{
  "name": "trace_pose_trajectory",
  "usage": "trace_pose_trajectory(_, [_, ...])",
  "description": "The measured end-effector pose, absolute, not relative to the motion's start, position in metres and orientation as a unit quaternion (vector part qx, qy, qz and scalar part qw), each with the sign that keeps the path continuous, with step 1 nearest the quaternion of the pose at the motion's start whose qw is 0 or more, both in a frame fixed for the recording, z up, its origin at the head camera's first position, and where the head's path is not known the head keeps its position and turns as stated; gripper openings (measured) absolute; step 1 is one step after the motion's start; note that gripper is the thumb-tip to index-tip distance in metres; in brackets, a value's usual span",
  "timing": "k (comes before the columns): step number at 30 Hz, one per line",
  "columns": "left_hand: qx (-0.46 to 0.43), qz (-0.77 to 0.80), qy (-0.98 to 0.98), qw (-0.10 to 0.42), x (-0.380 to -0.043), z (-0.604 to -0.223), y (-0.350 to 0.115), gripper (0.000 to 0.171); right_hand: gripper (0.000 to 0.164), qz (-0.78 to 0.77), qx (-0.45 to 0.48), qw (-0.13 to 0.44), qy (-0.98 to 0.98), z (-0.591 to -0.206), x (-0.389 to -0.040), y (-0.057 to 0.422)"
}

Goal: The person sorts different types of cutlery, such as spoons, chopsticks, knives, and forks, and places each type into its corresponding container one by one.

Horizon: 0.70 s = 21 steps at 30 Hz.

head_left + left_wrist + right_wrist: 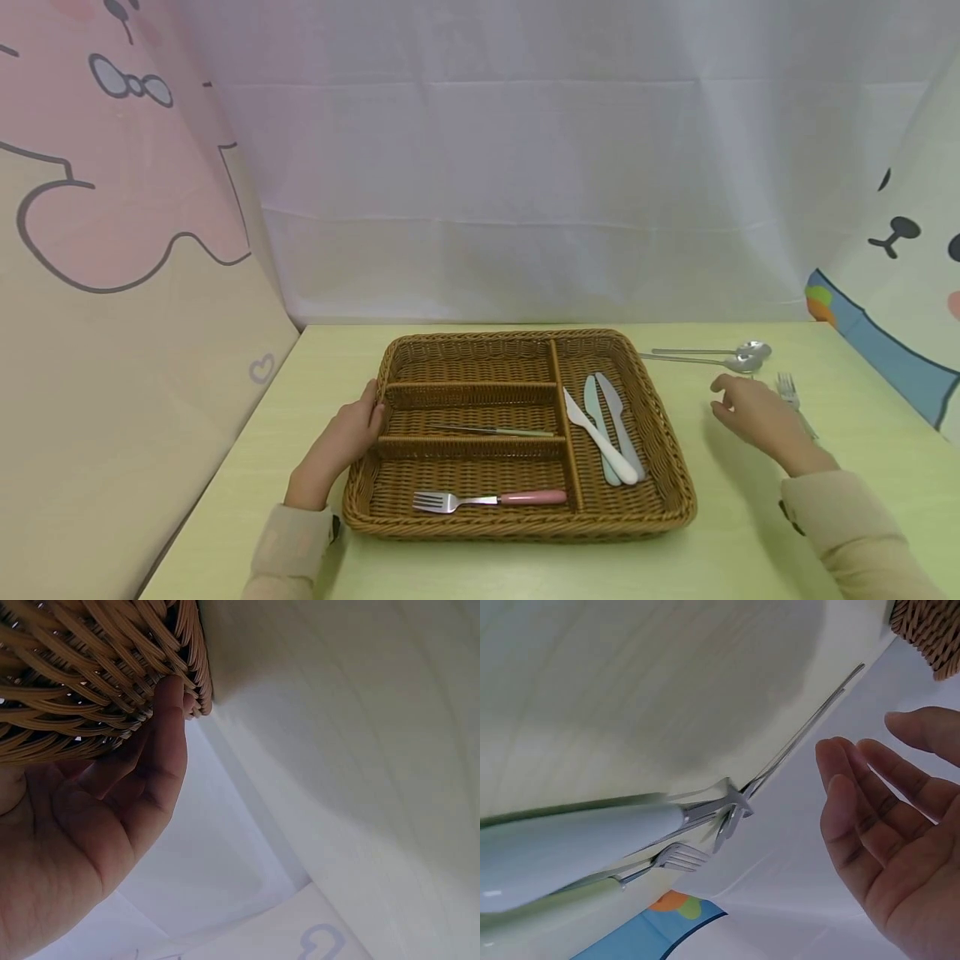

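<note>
A brown wicker basket (517,527) with compartments stands on the table. My left hand (347,437) grips its left rim; in the left wrist view the fingers (166,750) lie against the woven outer wall. My right hand (768,417) is above the table to the basket's right, holding nothing, fingers loosely bent. Beyond it lie two long-handled spoons (742,363), and a fork (787,387) is partly hidden behind it. The right wrist view shows a white-handled fork (592,840) and a green-handled fork (679,859) beside the right hand (900,832).
In the basket's right compartment lie a white knife (600,437), a mint knife (596,408) and a grey knife (618,417). A pink-handled fork (528,497) is in the front compartment, a thin green-handled utensil (517,432) in the middle one. White cloth (525,208) hangs behind.
</note>
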<state>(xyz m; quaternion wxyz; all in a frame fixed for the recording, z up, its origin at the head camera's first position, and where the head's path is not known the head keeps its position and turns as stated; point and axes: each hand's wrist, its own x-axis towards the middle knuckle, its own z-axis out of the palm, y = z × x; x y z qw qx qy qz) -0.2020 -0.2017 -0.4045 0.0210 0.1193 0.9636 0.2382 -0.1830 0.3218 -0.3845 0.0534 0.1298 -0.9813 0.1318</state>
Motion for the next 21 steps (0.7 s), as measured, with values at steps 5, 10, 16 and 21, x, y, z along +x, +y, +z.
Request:
trace_pose_trajectory(5, [0.118, 0.239, 0.964, 0.021, -0.202, -0.405, -0.202, 0.054, 0.026, 0.131, 0.107, 0.043, -0.985, -0.391, -0.180, 0.337])
trace_pose_trajectory(10, [0.114, 0.241, 0.964, 0.023, -0.202, -0.406, -0.202, 0.054, 0.027, 0.129, 0.084, 0.030, -0.988, -0.392, -0.177, 0.350])
trace_pose_trajectory(16, [0.112, 0.242, 0.964, 0.023, -0.202, -0.406, -0.202, 0.055, 0.027, 0.133, 0.051, 0.003, -0.990, -0.392, -0.173, 0.362])
trace_pose_trajectory(21, [0.112, 0.245, 0.963, 0.023, -0.202, -0.406, -0.202, 0.055, 0.030, 0.136, 0.024, -0.015, -0.990, -0.393, -0.170, 0.369])
